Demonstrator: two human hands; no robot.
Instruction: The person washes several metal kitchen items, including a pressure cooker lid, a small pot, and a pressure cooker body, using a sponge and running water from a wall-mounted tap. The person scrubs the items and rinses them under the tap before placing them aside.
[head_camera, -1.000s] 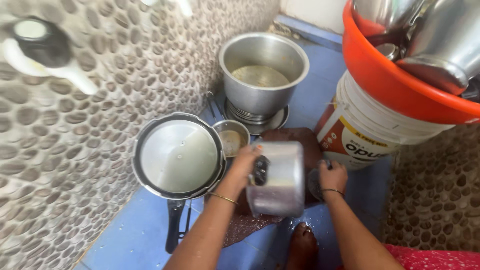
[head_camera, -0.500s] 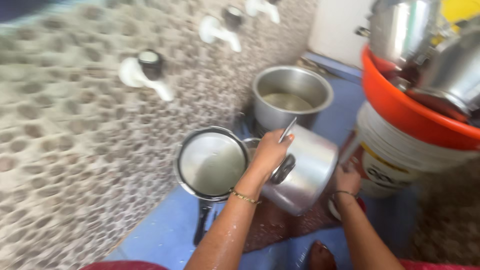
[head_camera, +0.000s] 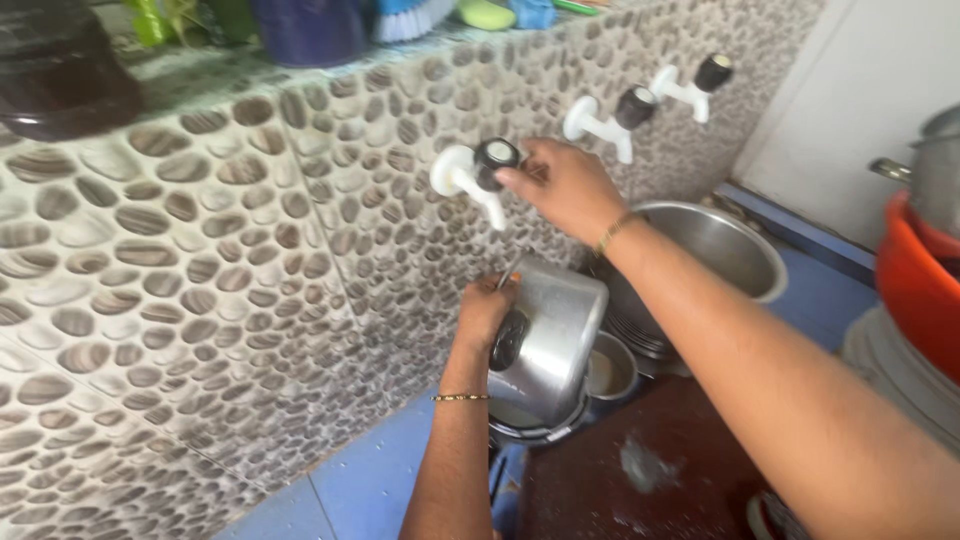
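Both hands raised: right hand (head_camera: 560, 185) on tap (head_camera: 478, 170).

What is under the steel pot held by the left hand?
Under the steel pot, gripped at its side handle by the left hand, the rim of a dark pan shows. A small steel bowl sits beside it. The pot covers the pan's inside.

The orange tub (head_camera: 915, 285) is cut off at right.

Left hand (head_camera: 484, 312) raised, fingers curled in a closed grip; right hand (head_camera: 560, 185) stretched forward, fingertips pinching.
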